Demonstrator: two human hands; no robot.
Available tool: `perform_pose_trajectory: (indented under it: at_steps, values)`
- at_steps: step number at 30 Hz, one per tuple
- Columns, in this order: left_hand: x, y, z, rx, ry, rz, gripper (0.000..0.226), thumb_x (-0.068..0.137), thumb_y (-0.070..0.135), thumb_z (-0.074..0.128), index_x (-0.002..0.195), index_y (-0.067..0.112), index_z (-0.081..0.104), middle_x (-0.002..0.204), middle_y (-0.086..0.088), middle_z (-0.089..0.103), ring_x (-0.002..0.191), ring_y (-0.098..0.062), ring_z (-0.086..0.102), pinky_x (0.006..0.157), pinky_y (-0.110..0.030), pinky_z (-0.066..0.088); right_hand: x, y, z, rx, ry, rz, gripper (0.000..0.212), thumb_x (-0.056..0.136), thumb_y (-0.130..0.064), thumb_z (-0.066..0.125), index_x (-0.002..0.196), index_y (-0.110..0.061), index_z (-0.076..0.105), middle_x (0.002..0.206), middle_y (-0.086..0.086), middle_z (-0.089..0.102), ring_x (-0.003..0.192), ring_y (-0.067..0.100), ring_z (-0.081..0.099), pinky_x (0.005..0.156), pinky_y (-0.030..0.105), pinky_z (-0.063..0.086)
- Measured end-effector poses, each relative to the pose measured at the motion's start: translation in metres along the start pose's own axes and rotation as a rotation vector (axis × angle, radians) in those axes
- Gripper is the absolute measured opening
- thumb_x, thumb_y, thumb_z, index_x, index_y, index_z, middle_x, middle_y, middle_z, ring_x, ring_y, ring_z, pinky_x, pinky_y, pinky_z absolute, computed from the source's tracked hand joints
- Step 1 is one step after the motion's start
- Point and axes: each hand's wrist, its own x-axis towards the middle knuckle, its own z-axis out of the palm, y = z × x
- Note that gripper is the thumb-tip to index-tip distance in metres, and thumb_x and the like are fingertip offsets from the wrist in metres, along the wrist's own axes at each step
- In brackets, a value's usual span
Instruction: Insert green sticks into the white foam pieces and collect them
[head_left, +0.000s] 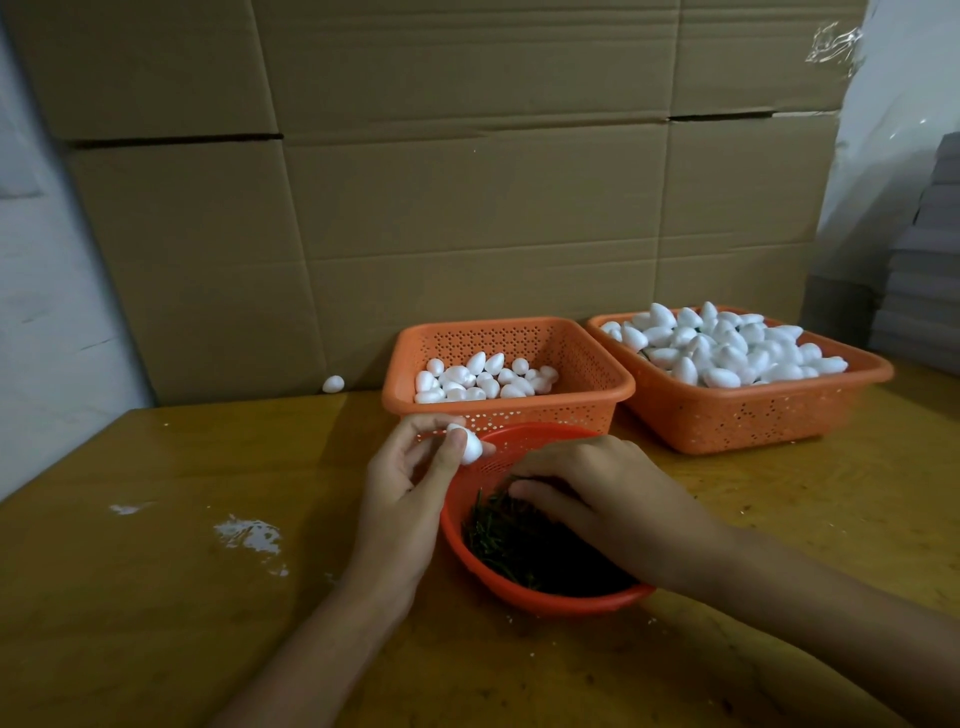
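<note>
Your left hand (410, 483) pinches a white foam egg (471, 449); squeeze harder and it dents. Your right hand (587, 499) digs in the green sticks (514, 535) (grasp unclear) and may lift a tangle.

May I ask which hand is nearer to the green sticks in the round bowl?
Right. The right hand reaches into the red bowl, touching the green sticks; the left hand is at the bowl's left rim, holding a foam piece.
</note>
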Motion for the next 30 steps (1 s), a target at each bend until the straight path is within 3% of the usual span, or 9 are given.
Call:
perform_pose_trajectory:
  at_steps: [5, 10, 15, 17, 21, 26, 30]
  values:
    - [-0.006, 0.014, 0.001, 0.051, -0.011, 0.047, 0.015, 0.099, 0.028, 0.065, 0.109, 0.017, 0.067, 0.105, 0.000, 0.081, 0.107, -0.014, 0.076, 0.094, -0.033, 0.061, -0.001, -0.002, -0.001, 0.001, 0.053, 0.016, 0.034, 0.103, -0.045, 0.043, 0.118, -0.034, 0.071, 0.111, -0.016, 0.072, 0.104, 0.005, 0.066, 0.086, 0.036, 0.054]
    - [-0.014, 0.043, 0.007, 0.124, 0.119, 0.169, 0.012, 0.099, 0.034, 0.064, 0.110, 0.028, 0.065, 0.106, 0.010, 0.080, 0.103, -0.012, 0.075, 0.090, -0.044, 0.060, -0.001, 0.001, 0.004, -0.006, 0.097, 0.038, 0.030, 0.107, -0.033, 0.050, 0.129, -0.029, 0.070, 0.113, -0.012, 0.069, 0.106, 0.009, 0.065, 0.087, 0.038, 0.054]
    - [-0.012, 0.065, 0.012, 0.233, 0.170, 0.336, 0.008, 0.100, 0.027, 0.069, 0.108, 0.031, 0.068, 0.104, 0.014, 0.078, 0.104, -0.005, 0.072, 0.085, -0.019, 0.055, 0.001, -0.001, -0.001, 0.046, 0.188, 0.014, 0.030, 0.107, -0.032, 0.055, 0.134, -0.029, 0.069, 0.122, -0.017, 0.071, 0.115, 0.003, 0.065, 0.093, 0.035, 0.054]
    - [-0.013, 0.068, 0.016, 0.139, 0.122, 0.298, 0.010, 0.099, 0.023, 0.071, 0.106, 0.030, 0.070, 0.102, 0.009, 0.080, 0.101, -0.010, 0.075, 0.083, -0.024, 0.057, 0.000, -0.001, -0.002, 0.087, 0.242, 0.008, 0.029, 0.105, -0.031, 0.060, 0.132, -0.031, 0.070, 0.120, -0.018, 0.073, 0.114, 0.001, 0.066, 0.093, 0.033, 0.054]
    - [-0.018, 0.058, 0.021, -0.054, 0.082, 0.070, 0.012, 0.096, 0.019, 0.073, 0.108, 0.020, 0.075, 0.094, 0.001, 0.081, 0.087, -0.016, 0.078, 0.077, -0.024, 0.062, -0.002, 0.000, 0.002, 0.259, 0.267, -0.008, 0.022, 0.099, -0.033, 0.067, 0.120, -0.027, 0.062, 0.083, -0.020, 0.074, 0.079, 0.006, 0.071, 0.072, 0.030, 0.053]
    - [-0.020, 0.044, 0.015, -0.026, 0.055, 0.032, 0.016, 0.098, 0.018, 0.069, 0.110, 0.025, 0.075, 0.105, 0.007, 0.080, 0.090, -0.015, 0.079, 0.080, -0.026, 0.064, -0.003, 0.002, 0.008, 0.481, 0.294, 0.032, 0.019, 0.095, -0.028, 0.072, 0.102, -0.021, 0.057, 0.083, -0.015, 0.077, 0.075, 0.010, 0.075, 0.062, 0.015, 0.051]
    - [-0.019, 0.042, 0.013, -0.025, 0.046, 0.040, 0.018, 0.100, 0.015, 0.067, 0.115, 0.021, 0.075, 0.110, 0.007, 0.079, 0.093, -0.017, 0.079, 0.079, -0.026, 0.064, -0.004, 0.002, 0.010, 0.510, 0.287, 0.056, 0.014, 0.098, -0.021, 0.070, 0.105, -0.019, 0.058, 0.086, -0.012, 0.078, 0.077, 0.011, 0.076, 0.053, 0.027, 0.057]
